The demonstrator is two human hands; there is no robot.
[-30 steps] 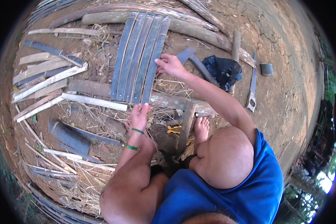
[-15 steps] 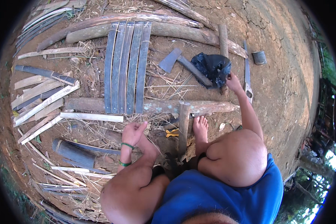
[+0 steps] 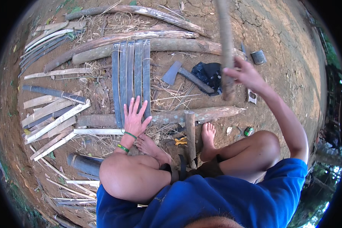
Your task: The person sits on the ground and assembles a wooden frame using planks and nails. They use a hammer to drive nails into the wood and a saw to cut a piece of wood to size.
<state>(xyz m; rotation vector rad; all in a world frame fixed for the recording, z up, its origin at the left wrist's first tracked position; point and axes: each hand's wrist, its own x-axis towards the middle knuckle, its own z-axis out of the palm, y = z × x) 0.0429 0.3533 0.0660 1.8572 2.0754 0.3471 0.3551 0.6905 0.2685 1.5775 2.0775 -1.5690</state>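
Note:
My left hand (image 3: 133, 117) lies with fingers spread over the near ends of several dark split-bamboo slats (image 3: 127, 76). Side by side, these slats bridge a far log (image 3: 171, 45) and a near log (image 3: 167, 117). At the right, my right hand (image 3: 249, 78) grips a wooden stick (image 3: 226, 38), which is raised and slightly blurred. Just left of the stick's lower part, a black plastic bag (image 3: 207, 71) rests on the ground, with the handle of an axe (image 3: 195, 79) against it. A handsaw (image 3: 251, 96) is partly hidden behind my right hand.
Cut bamboo pieces (image 3: 53, 114) are heaped at the left. A short post (image 3: 190, 136) stands against the near log, beside a yellow-handled tool (image 3: 181, 141). A green tape measure (image 3: 249, 131) lies by my right knee, and a grey can (image 3: 258, 57) is farther off.
My right hand has picked up the stick that lay by the black bag and raised it. My left hand has moved forward from beside my knee onto the slats, its fingers now spread.

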